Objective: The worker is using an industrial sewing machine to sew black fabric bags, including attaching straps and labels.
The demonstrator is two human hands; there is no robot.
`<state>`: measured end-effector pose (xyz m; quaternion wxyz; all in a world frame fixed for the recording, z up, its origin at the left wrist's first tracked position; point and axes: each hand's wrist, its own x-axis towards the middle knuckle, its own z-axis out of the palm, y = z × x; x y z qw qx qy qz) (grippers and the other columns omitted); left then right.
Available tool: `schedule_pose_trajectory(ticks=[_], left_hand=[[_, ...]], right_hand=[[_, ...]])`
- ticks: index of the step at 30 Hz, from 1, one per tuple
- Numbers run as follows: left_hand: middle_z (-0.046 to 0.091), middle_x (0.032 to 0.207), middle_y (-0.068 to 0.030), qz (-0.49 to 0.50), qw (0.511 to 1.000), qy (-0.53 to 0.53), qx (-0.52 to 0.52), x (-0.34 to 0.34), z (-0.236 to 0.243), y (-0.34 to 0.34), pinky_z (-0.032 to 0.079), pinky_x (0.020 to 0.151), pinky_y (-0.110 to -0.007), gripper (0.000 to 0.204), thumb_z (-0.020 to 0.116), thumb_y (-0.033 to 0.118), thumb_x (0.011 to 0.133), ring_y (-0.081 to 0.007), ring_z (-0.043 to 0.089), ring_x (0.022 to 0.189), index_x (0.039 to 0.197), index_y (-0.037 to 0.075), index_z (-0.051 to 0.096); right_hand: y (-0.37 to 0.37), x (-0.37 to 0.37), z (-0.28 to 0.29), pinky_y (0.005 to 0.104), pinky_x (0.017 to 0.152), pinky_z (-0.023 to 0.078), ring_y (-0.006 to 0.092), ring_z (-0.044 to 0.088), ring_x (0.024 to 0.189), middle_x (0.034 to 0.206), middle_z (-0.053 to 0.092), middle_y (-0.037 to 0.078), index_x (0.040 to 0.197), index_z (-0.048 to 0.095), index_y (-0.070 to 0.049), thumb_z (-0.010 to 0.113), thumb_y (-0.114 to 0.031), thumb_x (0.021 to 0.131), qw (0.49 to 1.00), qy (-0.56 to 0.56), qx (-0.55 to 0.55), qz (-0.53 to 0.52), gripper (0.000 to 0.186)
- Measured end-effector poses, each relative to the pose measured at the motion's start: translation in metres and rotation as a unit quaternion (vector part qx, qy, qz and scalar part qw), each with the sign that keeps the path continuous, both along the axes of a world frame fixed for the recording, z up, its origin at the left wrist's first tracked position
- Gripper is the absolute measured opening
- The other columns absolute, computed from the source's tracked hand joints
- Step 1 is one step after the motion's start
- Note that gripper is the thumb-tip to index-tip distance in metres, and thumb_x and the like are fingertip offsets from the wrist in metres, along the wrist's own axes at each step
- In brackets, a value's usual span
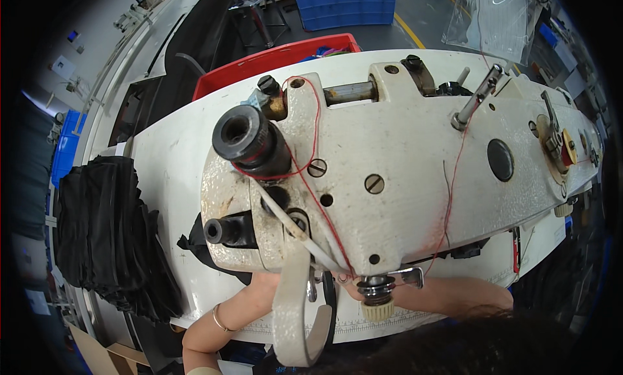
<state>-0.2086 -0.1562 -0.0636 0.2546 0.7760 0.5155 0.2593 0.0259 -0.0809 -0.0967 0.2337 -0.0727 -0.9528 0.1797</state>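
A white industrial sewing machine (pixel 415 135) fills the middle of the view. Red thread (pixel 459 161) runs over its top and down to the tension knob (pixel 378 303) at the near side. My left hand (pixel 263 284), with a bracelet on its forearm, reaches in beneath the machine head. From the right, my right forearm (pixel 448 296) comes in toward the same spot. The machine head hides the fingers of both hands. Black fabric (pixel 206 248) sticks out from under the machine's left end, near my left hand; whether either hand touches it cannot be seen.
A thick stack of black fabric pieces (pixel 107 229) lies at the table's left edge. Behind the white table (pixel 165 141) stand a red bin (pixel 259 63) and a blue crate (pixel 344 8). A cardboard box (pixel 107 355) is at the lower left. A curved white lever (pixel 292 310) hangs at the machine's front.
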Motion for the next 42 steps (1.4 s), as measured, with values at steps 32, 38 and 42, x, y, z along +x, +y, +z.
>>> schedule_pose_trajectory(ticks=[32, 38, 42], left_hand=[[0.064, 0.094, -0.0134, 0.054, 0.972, 0.148, 0.171, 0.033, 0.048, 0.016, 0.050, 0.072, -0.044, 0.029, 0.065, 0.005, 0.062, -0.0315, 0.063, 0.087, 0.090, 0.002, 0.068], [0.063, 0.097, -0.0103, 0.064, 0.958, 0.152, 0.233, 0.036, 0.035, 0.014, 0.051, 0.071, -0.039, 0.031, 0.063, 0.006, 0.060, -0.0267, 0.061, 0.090, 0.090, 0.004, 0.068], [0.063, 0.099, -0.0102, 0.042, 0.946, 0.193, 0.257, 0.033, 0.038, 0.014, 0.051, 0.073, -0.040, 0.031, 0.064, 0.007, 0.061, -0.0267, 0.061, 0.092, 0.092, 0.004, 0.068]], right_hand=[[0.009, 0.008, 0.057, 0.0318, 0.066, 0.045, 0.0203, 0.057, 0.078, 0.073, 0.057, 0.000, 0.098, 0.065, -0.005, 0.061, -0.014, 0.073, 0.962, -0.076, 0.263, -0.015, 0.027], [0.011, 0.008, 0.062, 0.0365, 0.075, 0.050, 0.0231, 0.059, 0.088, 0.093, 0.064, 0.007, 0.100, 0.065, -0.005, 0.061, -0.014, 0.075, 0.989, -0.059, 0.137, 0.001, 0.027], [0.012, 0.013, 0.077, 0.0372, 0.081, 0.051, 0.0197, 0.060, 0.095, 0.101, 0.066, 0.007, 0.106, 0.064, -0.005, 0.061, -0.010, 0.079, 0.954, -0.143, 0.260, 0.037, 0.028]])
